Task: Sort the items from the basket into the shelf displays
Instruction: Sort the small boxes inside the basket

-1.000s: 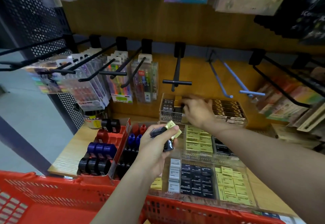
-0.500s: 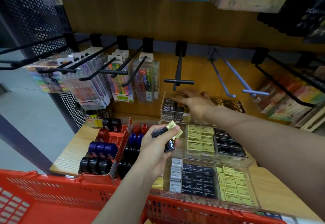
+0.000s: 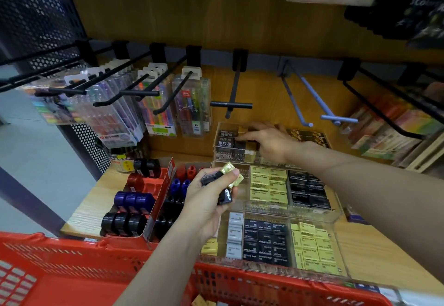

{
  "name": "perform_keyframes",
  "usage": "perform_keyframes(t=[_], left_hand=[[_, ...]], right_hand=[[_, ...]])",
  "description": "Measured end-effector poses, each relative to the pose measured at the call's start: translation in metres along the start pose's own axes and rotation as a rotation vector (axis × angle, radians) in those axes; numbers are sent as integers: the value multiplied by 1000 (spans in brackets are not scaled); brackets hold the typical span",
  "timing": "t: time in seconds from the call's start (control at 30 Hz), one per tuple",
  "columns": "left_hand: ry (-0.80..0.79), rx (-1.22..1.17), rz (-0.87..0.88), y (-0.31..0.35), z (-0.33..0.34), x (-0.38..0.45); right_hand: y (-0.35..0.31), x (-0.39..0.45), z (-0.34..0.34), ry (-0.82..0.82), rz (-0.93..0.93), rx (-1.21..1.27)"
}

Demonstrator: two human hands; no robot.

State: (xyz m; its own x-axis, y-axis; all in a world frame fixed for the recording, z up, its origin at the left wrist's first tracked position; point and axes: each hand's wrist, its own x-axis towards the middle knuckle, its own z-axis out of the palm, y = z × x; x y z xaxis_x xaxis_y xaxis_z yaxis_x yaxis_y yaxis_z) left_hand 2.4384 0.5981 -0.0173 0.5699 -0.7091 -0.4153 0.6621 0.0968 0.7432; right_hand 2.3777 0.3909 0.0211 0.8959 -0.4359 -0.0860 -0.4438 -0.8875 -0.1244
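Basket (image 3: 72, 269), red plastic, sits nearest the camera along the lower edge of the view; a few small packs, gold among them, show at its bottom, so sorting is judged to be partly done.

Left hand (image 3: 206, 200), just above the front clear trays (image 3: 336, 216), grips a small bundle of boxed items (image 3: 225, 180): the fingers are curled round one gold pack and at least two dark ones, with the thumb pressed on top. These are stock waiting to be placed.

Right hand (image 3: 269, 142) reaches farther back into the rear clear tray (image 3: 217, 137). Its fingers are bent down among the dark and gold boxes there; whether they pinch a box or only push it into line cannot be told.

Step in hand, as judged: seating an item in the rear tray. The next move calls for passing a pack from the left hand to the right and matching it by colour to the yellow, black or white rows.

Obstructions: black peg hooks (image 3: 230, 103) and blue hooks (image 3: 336, 119) project over the rear tray, so the right hand must enter low beneath them. Hanging pen packs (image 3: 189, 103) lie just left of that tray. Tape dispensers in a red carton (image 3: 134, 202) stand left of the trays, apart from the working path.
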Motion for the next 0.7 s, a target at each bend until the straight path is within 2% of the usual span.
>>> perform_keyframes(t=[0.1, 0.3, 0.47, 0.7], left_hand=[[-13, 13, 3, 0, 1, -2], [-19, 20, 3, 1, 4, -5], [6, 2, -3, 2, 2, -5], [21, -19, -20, 1, -2, -3]], right_hand=[[-5, -2, -6, 19, -34, -28], [-12, 0, -11, -138, 35, -219], [-8, 2, -11, -37, -62, -188], [-8, 4, -2, -91, -63, -184]])
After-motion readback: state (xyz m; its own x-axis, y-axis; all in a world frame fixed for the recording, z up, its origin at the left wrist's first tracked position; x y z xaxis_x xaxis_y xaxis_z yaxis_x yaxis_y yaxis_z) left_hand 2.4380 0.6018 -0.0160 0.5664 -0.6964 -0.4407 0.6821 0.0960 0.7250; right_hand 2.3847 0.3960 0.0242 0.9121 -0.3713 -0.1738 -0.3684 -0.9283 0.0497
